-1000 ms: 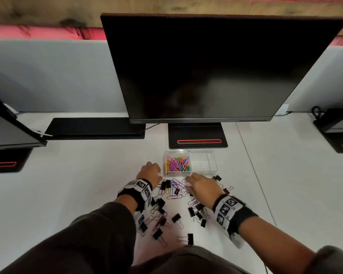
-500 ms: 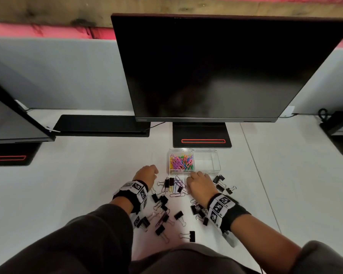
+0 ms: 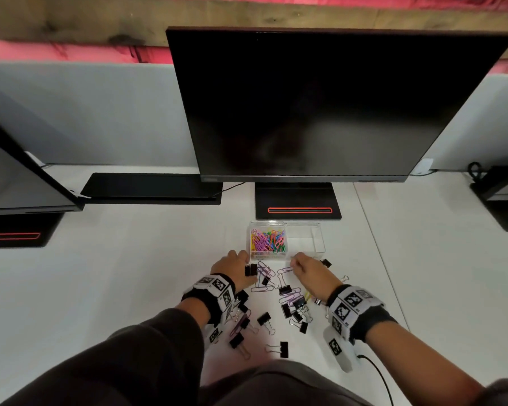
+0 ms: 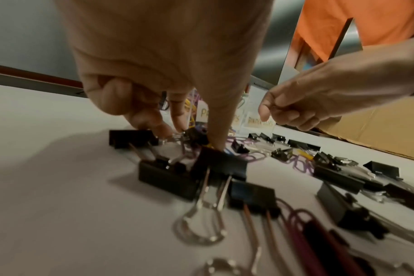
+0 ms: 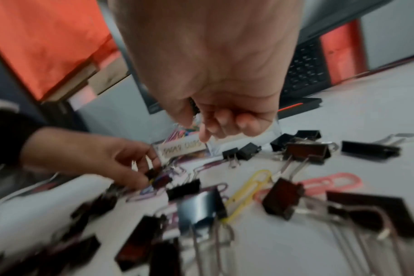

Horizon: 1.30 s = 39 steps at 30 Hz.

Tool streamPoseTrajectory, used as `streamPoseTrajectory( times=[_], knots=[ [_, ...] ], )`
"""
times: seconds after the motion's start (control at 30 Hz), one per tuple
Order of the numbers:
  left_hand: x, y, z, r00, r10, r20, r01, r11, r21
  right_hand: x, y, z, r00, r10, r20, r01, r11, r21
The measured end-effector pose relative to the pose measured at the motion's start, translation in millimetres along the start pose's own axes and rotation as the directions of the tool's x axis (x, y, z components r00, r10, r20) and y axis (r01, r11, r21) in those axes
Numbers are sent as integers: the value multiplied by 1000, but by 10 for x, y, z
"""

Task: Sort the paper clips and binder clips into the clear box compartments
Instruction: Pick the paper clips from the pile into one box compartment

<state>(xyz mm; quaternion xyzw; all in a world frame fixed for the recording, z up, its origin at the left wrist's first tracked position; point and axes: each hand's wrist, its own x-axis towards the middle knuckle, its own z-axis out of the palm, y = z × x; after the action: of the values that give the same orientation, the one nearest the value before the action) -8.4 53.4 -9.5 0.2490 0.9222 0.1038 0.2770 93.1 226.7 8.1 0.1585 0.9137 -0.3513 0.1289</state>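
Note:
The clear box (image 3: 304, 241) stands in front of the monitor base; its left compartment holds coloured paper clips (image 3: 267, 240) and its right one is bare. Black binder clips (image 3: 283, 348) and purple paper clips (image 3: 285, 270) lie scattered between my arms. My left hand (image 3: 247, 263) is at the box's front left corner, and its fingertips (image 5: 151, 173) pinch a small black binder clip (image 4: 194, 134) down in the pile. My right hand (image 3: 295, 263) hovers at the box's front edge with fingers curled (image 5: 201, 130) and thumb against index; nothing shows in it.
A large dark monitor (image 3: 320, 106) on its base (image 3: 298, 200) stands right behind the box. A black keyboard (image 3: 150, 187) lies at back left beside another screen (image 3: 18, 177). A yellow paper clip (image 5: 248, 188) and a pink one (image 5: 329, 182) lie under my right wrist.
My right hand has lifted off the clips, where it lay flat, and curled up at the box's front edge. My left hand has shifted right onto the clips by the box corner.

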Motion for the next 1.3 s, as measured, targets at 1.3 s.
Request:
streamPoseTrajectory(
  times=[1.3],
  knots=[
    [-208, 16, -103, 997, -60, -51, 51, 984, -172, 138, -416, 360, 976, 200, -82, -214, 954, -211]
  ],
)
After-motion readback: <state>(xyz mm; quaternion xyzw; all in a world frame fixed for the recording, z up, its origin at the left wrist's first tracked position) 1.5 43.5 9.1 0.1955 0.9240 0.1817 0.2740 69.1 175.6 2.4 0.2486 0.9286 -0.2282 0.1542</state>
